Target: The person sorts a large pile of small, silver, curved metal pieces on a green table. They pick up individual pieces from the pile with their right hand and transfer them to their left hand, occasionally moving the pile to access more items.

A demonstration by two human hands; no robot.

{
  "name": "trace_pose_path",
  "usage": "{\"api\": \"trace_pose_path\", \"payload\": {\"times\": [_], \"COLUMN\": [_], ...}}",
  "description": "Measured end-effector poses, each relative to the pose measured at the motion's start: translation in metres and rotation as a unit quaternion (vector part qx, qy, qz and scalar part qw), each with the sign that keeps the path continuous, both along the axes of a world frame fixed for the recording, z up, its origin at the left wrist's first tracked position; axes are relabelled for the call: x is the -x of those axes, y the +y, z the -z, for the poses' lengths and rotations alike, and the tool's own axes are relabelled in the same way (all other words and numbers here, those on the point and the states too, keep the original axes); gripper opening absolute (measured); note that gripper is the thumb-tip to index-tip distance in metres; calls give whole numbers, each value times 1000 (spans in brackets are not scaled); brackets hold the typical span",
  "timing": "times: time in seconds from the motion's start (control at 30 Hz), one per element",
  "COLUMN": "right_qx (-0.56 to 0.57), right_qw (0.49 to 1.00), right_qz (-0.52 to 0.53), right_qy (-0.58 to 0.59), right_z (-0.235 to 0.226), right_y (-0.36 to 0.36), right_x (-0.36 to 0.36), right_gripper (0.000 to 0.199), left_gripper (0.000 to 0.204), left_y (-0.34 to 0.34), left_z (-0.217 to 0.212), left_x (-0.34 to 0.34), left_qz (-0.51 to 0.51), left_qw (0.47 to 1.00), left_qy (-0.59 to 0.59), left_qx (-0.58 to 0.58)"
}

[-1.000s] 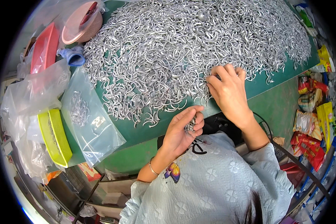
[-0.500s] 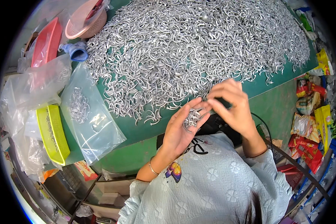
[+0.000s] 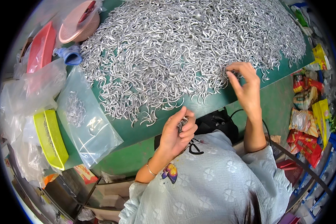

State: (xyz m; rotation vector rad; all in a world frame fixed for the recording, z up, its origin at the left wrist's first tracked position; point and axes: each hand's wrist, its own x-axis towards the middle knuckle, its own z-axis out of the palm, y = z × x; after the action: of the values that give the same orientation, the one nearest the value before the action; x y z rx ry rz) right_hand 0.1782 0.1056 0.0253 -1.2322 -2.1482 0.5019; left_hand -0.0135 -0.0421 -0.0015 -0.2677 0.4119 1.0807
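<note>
Small silvery curved metal pieces (image 3: pixel 164 56) lie in a wide, loose heap over the green table. My left hand (image 3: pixel 177 132) is in front of the table's near edge, its fingers curled round a small bunch of the same metal pieces (image 3: pixel 182 124). Over the heap's near right edge, my right hand (image 3: pixel 247 84) has its thumb and fingertips drawn together in a pinch. Whatever may be between those fingertips is too small to make out. A clear plastic bag (image 3: pixel 100 140) with some of the metal pieces inside lies flat at the left.
Left of the bag stands a yellow-green basket (image 3: pixel 59 158) with small dark pieces in it. Behind are crumpled clear plastic, a red basket (image 3: pixel 43 48), a blue cloth item (image 3: pixel 71 56) and a pink bowl (image 3: pixel 78 35). Colourful packets (image 3: pixel 306 147) line the right side, beyond the table (image 3: pixel 138 136).
My right hand has moved away from my left palm, up and right to the heap's edge. My left hand has closed its fingers over the metal pieces and drawn slightly nearer to me.
</note>
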Motion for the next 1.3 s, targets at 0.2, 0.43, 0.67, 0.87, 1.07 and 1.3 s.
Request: {"api": "trace_pose_path", "payload": {"times": [0.2,0.43,0.67,0.87,1.07,1.3], "right_qx": [32,-8,42,-27,61,205], "right_qw": [997,997,996,996,988,951], "right_qz": [-63,-46,53,62,89,-123], "right_qy": [-45,-64,61,57,111,194], "right_z": [-5,8,9,11,14,-8], "right_y": [-13,-7,2,7,10,-34], "right_x": [-23,-13,-20,-18,-17,16], "right_gripper": [21,16,9,12,7,5], "left_gripper": [25,20,22,22,23,24], "left_y": [16,7,6,5,6,4], "left_z": [-24,-10,-10,-12,-14,-19], "left_x": [-18,-18,-16,-16,-16,-19], "left_qz": [-12,16,24,33,31,-6], "left_qw": [990,995,996,993,992,941], "left_qy": [128,99,87,109,119,334], "left_qx": [61,7,-9,-21,-25,-50]}}
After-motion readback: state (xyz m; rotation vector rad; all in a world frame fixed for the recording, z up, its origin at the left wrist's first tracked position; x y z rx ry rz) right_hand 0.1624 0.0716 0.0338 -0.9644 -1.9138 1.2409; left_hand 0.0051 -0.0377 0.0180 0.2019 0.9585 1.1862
